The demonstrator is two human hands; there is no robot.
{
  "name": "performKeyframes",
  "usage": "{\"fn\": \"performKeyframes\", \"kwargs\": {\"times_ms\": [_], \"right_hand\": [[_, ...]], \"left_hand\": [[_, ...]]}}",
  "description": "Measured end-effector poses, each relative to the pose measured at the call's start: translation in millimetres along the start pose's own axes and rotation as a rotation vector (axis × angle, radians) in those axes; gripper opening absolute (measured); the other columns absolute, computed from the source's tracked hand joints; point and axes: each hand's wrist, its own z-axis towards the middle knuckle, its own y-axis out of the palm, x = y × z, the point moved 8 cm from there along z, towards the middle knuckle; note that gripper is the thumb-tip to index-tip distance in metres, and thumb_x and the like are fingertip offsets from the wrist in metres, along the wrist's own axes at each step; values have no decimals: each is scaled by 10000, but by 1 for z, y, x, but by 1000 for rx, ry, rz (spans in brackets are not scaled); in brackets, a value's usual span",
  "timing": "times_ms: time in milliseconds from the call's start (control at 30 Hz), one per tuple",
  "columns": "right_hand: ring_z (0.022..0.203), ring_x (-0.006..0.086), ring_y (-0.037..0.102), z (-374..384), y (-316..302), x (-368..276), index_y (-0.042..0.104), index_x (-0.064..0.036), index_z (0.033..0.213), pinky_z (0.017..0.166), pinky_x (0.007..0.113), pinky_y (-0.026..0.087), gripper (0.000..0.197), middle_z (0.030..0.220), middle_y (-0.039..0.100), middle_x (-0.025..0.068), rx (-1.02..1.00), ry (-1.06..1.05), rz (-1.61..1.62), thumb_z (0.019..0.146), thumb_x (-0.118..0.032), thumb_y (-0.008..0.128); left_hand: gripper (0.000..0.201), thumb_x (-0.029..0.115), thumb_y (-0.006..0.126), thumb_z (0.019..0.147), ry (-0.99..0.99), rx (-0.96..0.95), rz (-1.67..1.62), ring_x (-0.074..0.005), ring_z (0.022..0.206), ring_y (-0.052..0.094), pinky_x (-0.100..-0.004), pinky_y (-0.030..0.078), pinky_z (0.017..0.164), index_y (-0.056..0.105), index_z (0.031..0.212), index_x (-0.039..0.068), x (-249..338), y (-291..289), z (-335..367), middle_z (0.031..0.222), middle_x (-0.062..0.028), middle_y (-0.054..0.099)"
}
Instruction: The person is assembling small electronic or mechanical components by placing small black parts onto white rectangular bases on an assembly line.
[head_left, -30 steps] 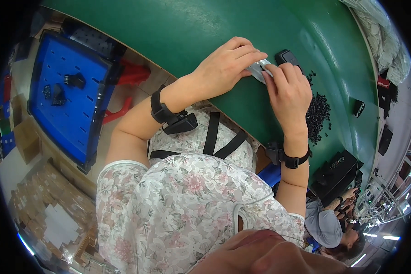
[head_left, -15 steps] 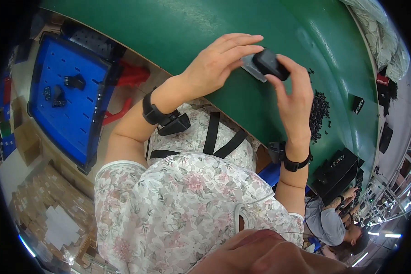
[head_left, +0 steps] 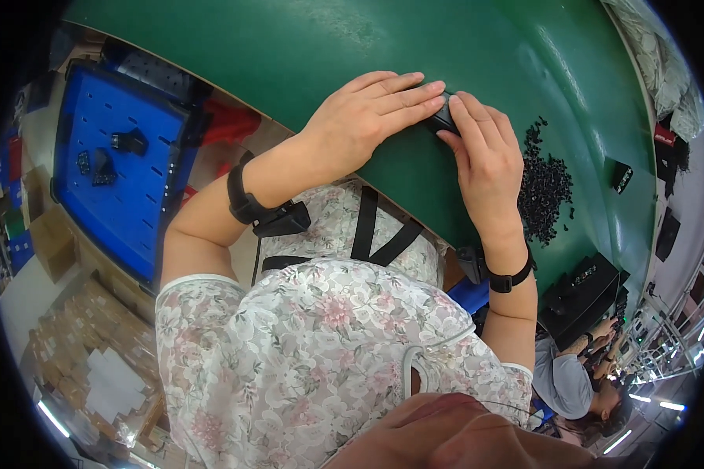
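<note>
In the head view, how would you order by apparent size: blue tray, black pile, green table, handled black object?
1. Green table
2. Blue tray
3. Black pile
4. Handled black object, visible part only

We see even, moderate light, pale glare streaking the green surface (head_left: 477, 47), and tube lights (head_left: 672, 406) glowing toward the lower corners. Black borders surround us; edges bend strongly.
</note>
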Motion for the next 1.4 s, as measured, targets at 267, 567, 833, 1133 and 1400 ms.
{"fn": "performKeyframes", "kwargs": {"times_ms": [267, 567, 833, 1133, 1400], "right_hand": [[964, 166, 602, 6, 7, 59, 621, -37, 1159, 835, 291, 480, 313, 1068, 658, 77, -101, 354, 549, 852, -91, 647], [956, 132, 586, -33, -14, 69, 536, -10, 1243, 837, 287, 512, 381, 1094, 593, 70, 41, 600, 990, 886, -104, 631], [955, 131, 590, -57, -33, 78, 540, -32, 1215, 843, 269, 481, 355, 1055, 600, 57, 169, 536, 932, 883, -118, 633], [928, 138, 591, -83, -58, 102, 540, -38, 1217, 821, 266, 487, 392, 1058, 608, 73, 231, 618, 877, 863, -146, 669], [949, 265, 545, -110, -89, 138, 602, -66, 1113, 807, 360, 466, 460, 1040, 572, 76, 174, 615, -148, 715, -231, 760]], "left_hand": [[392, 156, 673, 755, 10, 140, -62, -269, 952, 605, -349, 499, 807, 609, 1127, 48, -5, 3, 31, 1108, -87, 638], [258, 220, 645, 875, -422, -50, -643, -185, 647, 600, -286, 487, 615, 630, 982, -14, -4, 21, 56, 774, -137, 646], [261, 204, 669, 857, -309, -80, -511, -203, 668, 628, -291, 503, 623, 623, 991, -15, 33, 25, 74, 823, -137, 658], [250, 193, 662, 866, -272, -156, -540, -173, 669, 637, -272, 507, 619, 623, 989, -22, 54, 52, 103, 811, -121, 665], [263, 183, 622, 889, -454, 76, -708, -125, 565, 607, -241, 487, 515, 634, 931, -77, -59, 88, 208, 763, -101, 665]]}}
